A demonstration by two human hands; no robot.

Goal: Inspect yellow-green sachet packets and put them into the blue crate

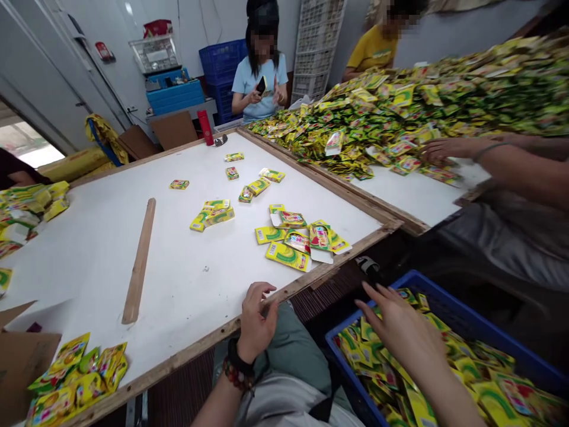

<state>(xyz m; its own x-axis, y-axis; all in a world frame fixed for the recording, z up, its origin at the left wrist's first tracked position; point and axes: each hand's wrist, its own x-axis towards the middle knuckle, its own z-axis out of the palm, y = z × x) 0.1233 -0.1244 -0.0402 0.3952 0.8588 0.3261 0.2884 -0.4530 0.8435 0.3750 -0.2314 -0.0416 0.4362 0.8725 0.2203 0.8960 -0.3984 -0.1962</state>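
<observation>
My left hand (256, 320) rests on the wooden front edge of the white table (178, 273), fingers curled over the rim, holding nothing. My right hand (402, 329) reaches with spread fingers over a blue crate (453, 314) on the floor, which is full of yellow-green sachets (489, 391). The hand hovers just above the sachets and grips none. A loose cluster of the same sachets (296, 237) lies on the table ahead of me.
A wooden stick (139, 261) lies on the table at left. More sachets (75, 373) sit at the near left corner. A large sachet heap (435, 101) covers the right table, where another person's hand (444, 148) works. Two people sit at the back.
</observation>
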